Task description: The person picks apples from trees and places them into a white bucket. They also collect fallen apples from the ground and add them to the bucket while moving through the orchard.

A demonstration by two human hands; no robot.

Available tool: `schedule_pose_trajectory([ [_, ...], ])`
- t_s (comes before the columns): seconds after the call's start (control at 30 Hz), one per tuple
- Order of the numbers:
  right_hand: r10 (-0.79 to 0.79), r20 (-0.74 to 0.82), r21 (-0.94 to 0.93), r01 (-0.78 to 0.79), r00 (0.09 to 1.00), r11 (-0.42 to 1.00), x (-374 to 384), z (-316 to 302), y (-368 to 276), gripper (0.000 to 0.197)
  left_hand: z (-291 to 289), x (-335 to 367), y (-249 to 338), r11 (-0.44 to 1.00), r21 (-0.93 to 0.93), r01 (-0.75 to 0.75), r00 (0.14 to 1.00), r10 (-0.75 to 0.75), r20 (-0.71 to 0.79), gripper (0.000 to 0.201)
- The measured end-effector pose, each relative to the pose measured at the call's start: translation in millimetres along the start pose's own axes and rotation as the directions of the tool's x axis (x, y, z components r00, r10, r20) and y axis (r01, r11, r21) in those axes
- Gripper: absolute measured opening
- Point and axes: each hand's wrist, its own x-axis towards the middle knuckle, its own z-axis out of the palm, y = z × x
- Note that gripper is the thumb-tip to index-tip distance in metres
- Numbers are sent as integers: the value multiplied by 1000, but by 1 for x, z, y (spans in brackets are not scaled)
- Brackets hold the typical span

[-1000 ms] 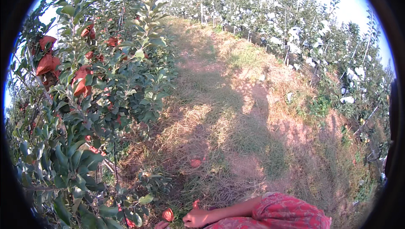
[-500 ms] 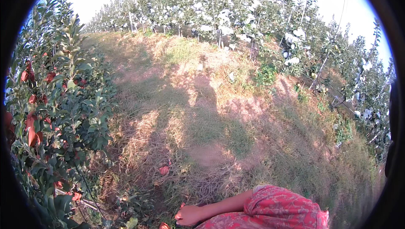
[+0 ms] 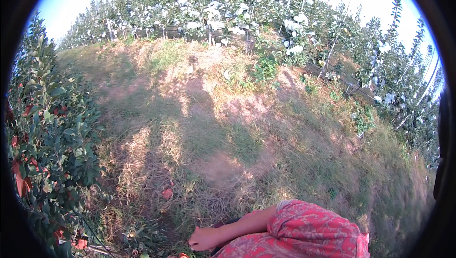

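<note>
One hand is in view: the right hand (image 3: 203,239), at lower centre; the left hand is out of frame. The forearm (image 3: 247,223) angles in from lower right, apparently to set the hand beside the red item (image 3: 183,255), cut by the bottom edge. The fingers (image 3: 194,242) look curled; whether they clamp anything cannot be told. Branches probably support the red wraps (image 3: 20,178) at far left.

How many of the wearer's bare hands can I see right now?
1: the right hand, near the lower edge, left of the red patterned sleeve. The left hand is out of view, possibly below the frame.
</note>
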Motion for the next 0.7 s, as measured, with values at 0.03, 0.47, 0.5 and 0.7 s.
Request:
schedule_pose_trajectory([
  [0.03,-2,3,1,2,1000,1000,-1,-1,2,25,1,1,-6,1000,3,-24,1000,24,3,26],
  [0.47,81,44,-21,-80,996,997,0,-11,11,25,3,5,-14,989,-136,65,998,-66,2,26],
  [0.5,98,57,-24,-97,994,995,0,-13,10,25,2,5,-16,983,-167,79,997,-80,-1,26],
  [0.7,140,98,-31,-137,985,990,2,-20,9,25,3,22,-52,873,274,-404,914,399,78,28],
])
